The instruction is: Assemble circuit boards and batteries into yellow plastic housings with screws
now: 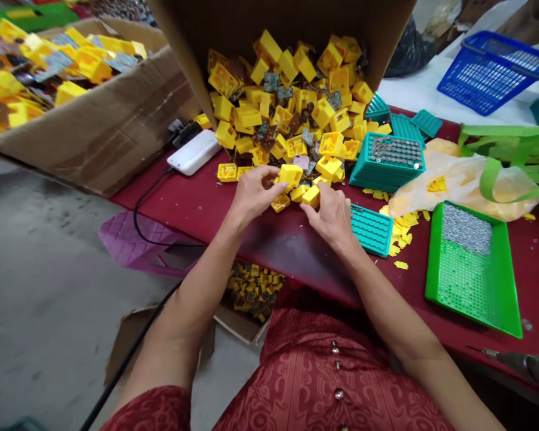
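A heap of yellow plastic housings mixed with dark metal pieces spills from a tipped cardboard box onto the red-covered table. My left hand grips a yellow plastic housing at the front of the heap. Close beside it, my right hand pinches a smaller yellow plastic piece. My fingers hide part of both pieces. Just right of my right hand lies a small teal tray. A teal tray studded with metal pins stands beyond it.
A green perforated tray and a translucent plastic bag lie to the right. Beyond them are a blue basket and a large yellow-filled carton. A white power bank trails a black cable. Below the table edge sits a box of yellow parts.
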`<state>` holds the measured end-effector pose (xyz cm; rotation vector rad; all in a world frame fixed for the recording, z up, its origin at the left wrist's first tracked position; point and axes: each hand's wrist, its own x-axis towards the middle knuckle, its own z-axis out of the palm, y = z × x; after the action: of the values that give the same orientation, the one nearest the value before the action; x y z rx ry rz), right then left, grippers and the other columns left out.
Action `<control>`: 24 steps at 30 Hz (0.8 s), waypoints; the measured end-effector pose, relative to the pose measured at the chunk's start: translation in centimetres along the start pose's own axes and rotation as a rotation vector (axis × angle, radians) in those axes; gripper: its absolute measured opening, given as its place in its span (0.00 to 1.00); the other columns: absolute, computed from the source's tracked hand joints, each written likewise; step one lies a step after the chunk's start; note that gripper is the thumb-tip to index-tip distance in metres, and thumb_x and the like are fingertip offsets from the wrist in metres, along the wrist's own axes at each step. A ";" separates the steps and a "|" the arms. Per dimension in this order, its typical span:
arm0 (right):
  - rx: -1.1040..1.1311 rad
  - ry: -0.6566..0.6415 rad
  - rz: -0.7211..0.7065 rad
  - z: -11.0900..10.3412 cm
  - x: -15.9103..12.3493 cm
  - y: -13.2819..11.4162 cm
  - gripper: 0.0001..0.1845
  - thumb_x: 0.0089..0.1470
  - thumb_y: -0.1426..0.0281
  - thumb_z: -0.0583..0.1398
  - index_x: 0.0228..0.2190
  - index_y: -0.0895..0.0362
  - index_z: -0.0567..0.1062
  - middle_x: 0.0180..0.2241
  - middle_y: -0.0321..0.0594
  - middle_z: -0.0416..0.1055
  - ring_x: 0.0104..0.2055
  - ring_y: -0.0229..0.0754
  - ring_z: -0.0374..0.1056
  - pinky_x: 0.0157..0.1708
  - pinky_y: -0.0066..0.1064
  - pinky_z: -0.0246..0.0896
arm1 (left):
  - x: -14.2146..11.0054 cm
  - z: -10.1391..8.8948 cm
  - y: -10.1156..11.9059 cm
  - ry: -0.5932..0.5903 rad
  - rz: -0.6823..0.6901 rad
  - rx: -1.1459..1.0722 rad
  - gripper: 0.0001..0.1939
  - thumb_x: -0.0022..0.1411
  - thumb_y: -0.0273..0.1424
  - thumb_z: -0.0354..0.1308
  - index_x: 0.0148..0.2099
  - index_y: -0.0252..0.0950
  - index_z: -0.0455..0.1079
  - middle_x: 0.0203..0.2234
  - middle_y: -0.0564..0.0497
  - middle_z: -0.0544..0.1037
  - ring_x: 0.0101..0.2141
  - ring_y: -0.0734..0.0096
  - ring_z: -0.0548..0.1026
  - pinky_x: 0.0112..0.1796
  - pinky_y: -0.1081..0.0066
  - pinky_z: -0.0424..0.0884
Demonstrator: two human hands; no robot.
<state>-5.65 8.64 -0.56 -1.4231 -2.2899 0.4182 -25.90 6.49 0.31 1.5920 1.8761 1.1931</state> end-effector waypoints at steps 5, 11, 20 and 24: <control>0.040 -0.032 0.036 -0.4 -0.5 -0.3 0.27 0.63 0.60 0.64 0.57 0.62 0.72 0.53 0.57 0.77 0.52 0.58 0.73 0.54 0.51 0.68 | -0.2 -0.2 -0.1 0.108 0.005 -0.023 0.14 0.59 0.34 0.65 0.46 0.33 0.79 0.40 0.44 0.86 0.38 0.65 0.82 0.44 0.65 0.79; 0.055 0.070 -0.013 -1.3 2.2 1.4 0.24 0.64 0.56 0.64 0.51 0.63 0.76 0.49 0.56 0.76 0.53 0.56 0.72 0.58 0.50 0.68 | 2.1 -0.9 -0.8 0.179 -0.079 0.048 0.11 0.65 0.34 0.60 0.45 0.34 0.77 0.41 0.44 0.86 0.43 0.61 0.82 0.49 0.62 0.80; 0.150 0.180 0.184 -1.2 10.6 2.9 0.36 0.61 0.45 0.62 0.54 0.64 0.72 0.53 0.63 0.73 0.57 0.58 0.70 0.60 0.53 0.66 | 5.2 0.6 2.0 -0.036 0.136 0.222 0.30 0.65 0.38 0.62 0.66 0.33 0.68 0.64 0.35 0.76 0.64 0.49 0.75 0.66 0.52 0.69; 0.166 0.137 0.173 -0.5 11.7 2.7 0.33 0.61 0.46 0.62 0.54 0.60 0.73 0.49 0.56 0.77 0.52 0.56 0.73 0.57 0.49 0.68 | 6.3 1.8 2.3 -0.193 0.200 0.329 0.40 0.61 0.39 0.67 0.71 0.29 0.64 0.69 0.28 0.69 0.69 0.38 0.68 0.69 0.46 0.63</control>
<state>-7.92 20.36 0.85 -1.5211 -1.9839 0.5330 -24.86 12.94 2.52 2.0313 1.8930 0.7954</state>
